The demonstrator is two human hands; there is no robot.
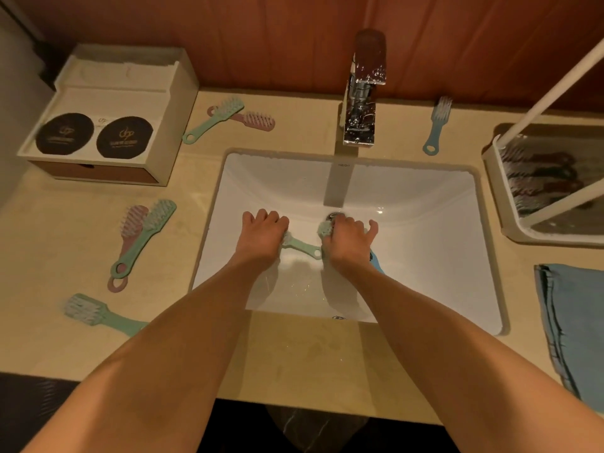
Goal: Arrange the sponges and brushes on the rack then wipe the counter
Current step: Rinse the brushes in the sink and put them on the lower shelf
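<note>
Brushes, counter front to back: green brush (pixel 104 315) at front-left edge, blue cloth (pixel 575 322) at front-right edge; in the sink (pixel 425 256), left hand (pixel 263 235) curled over the head of a green sink brush (pixel 302 247), right hand (pixel 346 241) clamped on a green brush head (pixel 324 229) by the drain, blue handle (pixel 377 263) poking out beneath. Pink-and-green pair (pixel 143 233) near left edge, rack (pixel 495 178) at right edge; second pair (pixel 212 120) and blue brush (pixel 436 127) along back edge.

Wide-angle head cam looks steeply down, close over counter (pixel 294 354), sink (pixel 425 240).
</note>
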